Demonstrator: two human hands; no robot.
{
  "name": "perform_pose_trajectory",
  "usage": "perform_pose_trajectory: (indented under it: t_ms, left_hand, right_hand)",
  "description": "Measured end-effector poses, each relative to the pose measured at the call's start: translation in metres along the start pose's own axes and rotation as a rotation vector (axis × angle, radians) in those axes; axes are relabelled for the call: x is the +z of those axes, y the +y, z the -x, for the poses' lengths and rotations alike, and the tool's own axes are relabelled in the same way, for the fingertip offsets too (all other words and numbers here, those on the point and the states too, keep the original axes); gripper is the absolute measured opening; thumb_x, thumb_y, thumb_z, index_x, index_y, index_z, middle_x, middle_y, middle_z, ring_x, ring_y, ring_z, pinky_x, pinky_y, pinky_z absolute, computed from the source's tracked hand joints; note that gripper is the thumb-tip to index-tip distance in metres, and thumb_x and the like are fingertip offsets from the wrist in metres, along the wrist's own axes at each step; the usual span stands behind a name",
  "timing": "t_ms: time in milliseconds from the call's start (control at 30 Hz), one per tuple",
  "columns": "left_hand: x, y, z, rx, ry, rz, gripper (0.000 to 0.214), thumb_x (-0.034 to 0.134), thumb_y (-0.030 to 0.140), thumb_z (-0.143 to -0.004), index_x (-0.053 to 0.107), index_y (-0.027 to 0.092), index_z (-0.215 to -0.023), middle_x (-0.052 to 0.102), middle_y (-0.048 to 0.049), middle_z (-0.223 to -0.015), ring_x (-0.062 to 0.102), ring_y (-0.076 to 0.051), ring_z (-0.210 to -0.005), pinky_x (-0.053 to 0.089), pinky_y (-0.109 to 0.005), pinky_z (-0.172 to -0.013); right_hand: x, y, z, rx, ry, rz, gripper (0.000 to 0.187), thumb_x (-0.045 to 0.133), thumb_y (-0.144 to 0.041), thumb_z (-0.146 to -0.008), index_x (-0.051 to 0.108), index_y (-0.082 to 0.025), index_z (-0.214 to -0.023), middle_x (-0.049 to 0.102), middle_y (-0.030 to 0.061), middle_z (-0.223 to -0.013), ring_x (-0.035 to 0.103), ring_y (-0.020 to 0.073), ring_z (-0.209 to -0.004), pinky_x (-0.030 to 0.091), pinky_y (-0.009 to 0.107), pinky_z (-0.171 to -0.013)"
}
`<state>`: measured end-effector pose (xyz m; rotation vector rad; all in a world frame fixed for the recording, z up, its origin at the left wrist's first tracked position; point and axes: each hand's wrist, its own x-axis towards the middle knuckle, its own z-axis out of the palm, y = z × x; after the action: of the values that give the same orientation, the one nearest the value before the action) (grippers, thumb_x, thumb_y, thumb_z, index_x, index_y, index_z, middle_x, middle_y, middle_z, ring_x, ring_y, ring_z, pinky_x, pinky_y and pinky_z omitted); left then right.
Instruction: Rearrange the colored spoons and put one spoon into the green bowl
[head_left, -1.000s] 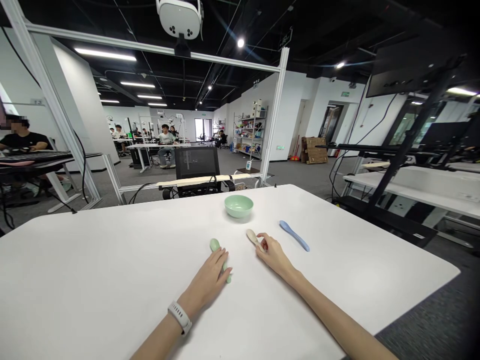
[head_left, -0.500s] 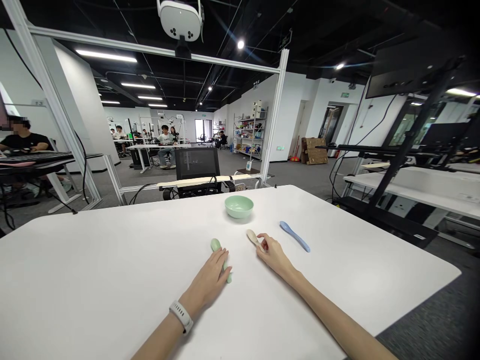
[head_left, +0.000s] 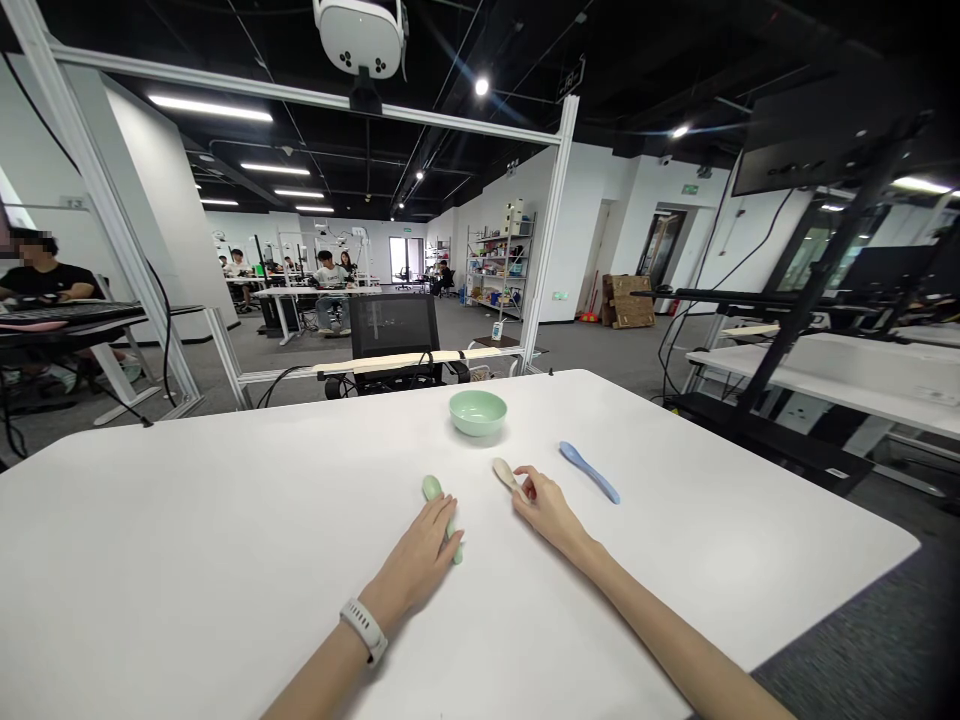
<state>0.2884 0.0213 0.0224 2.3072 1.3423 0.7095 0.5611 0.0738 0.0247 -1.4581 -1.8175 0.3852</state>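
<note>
My left hand (head_left: 420,550), with a pale band at its wrist, lies across the handle of a light green spoon (head_left: 432,488). Its fingers are stretched out and its thumb stands apart; the spoon's bowl and handle end show past the hand. The fingers of my right hand (head_left: 547,508) are curled round the handle of a beige spoon (head_left: 503,472), whose bowl points away from me. Part of that handle is hidden under the hand. To the right, a blue spoon (head_left: 589,472) lies untouched. Beyond the hands a green bowl (head_left: 478,414) sits upright.
Everything rests on a white table (head_left: 225,540) with rounded corners. A metal frame (head_left: 551,220) rises behind its far edge, with a black mesh chair (head_left: 394,325) beyond. A black stand (head_left: 795,310) is off to the right. Several people sit at desks farther back.
The view has shifted very slightly. Both hands, the spoons and the bowl look the same as before.
</note>
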Motion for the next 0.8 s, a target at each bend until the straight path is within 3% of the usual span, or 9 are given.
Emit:
perform_pose_trajectory:
  t_ms: [400, 800]
  left_hand:
    - [-0.0012, 0.0014, 0.0005, 0.003, -0.010, -0.027, 0.060, 0.034, 0.052, -0.105, 0.046, 0.025, -0.157, 0.047, -0.0098, -0.168, 0.038, -0.028, -0.159, 0.035, -0.054, -0.131]
    - [-0.0007, -0.0025, -0.0002, 0.064, 0.034, -0.148, 0.058, 0.035, 0.047, -0.106, 0.048, 0.022, -0.156, 0.051, -0.0109, -0.165, 0.043, -0.025, -0.156, 0.040, -0.048, -0.129]
  right_hand:
    - [0.0024, 0.0016, -0.0003, 0.000, 0.004, 0.019, 0.038, 0.052, -0.040, -0.088, 0.065, -0.019, -0.116, 0.067, 0.0039, -0.081, 0.062, 0.0236, -0.079, 0.046, 0.035, -0.072]
    - [-0.0004, -0.0011, -0.0001, 0.010, -0.002, 0.050, 0.037, 0.055, -0.045, -0.091, 0.066, -0.020, -0.116, 0.069, 0.0042, -0.080, 0.064, 0.0238, -0.079, 0.050, 0.035, -0.075]
